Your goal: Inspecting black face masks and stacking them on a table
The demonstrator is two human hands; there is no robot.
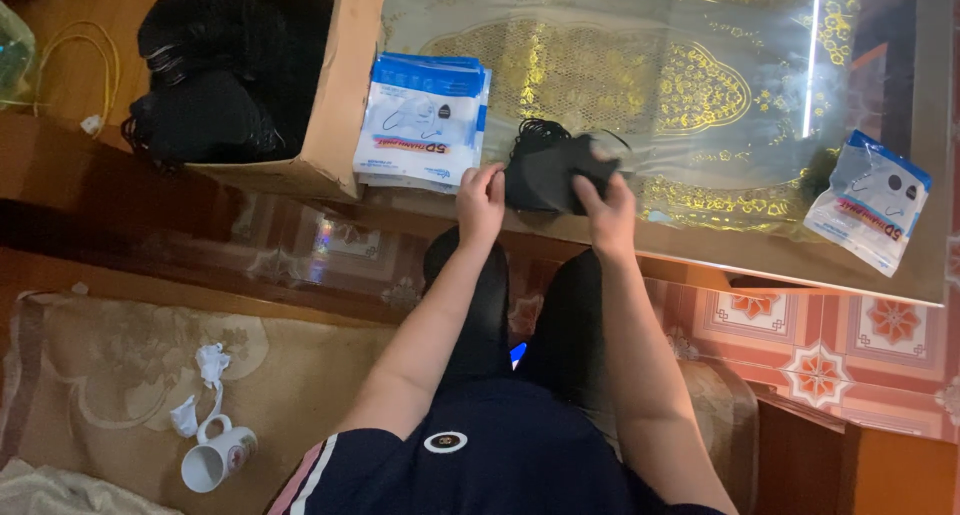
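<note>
Both the left hand [481,203] and right hand [606,207] pinch a stack of black face masks [548,170] on the glass table [760,245], one filled packet [868,201] set aside, the cardboard box [340,105] full, many flat pouches [423,120] waiting.

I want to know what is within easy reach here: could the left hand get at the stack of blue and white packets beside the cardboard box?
Probably yes. The left hand is at the table edge right beside the stack of packets, with nothing between them. It is touching the pile of black masks, so it would have to let go first.

Dim, warm light (tabletop [700,35] glare)
</note>
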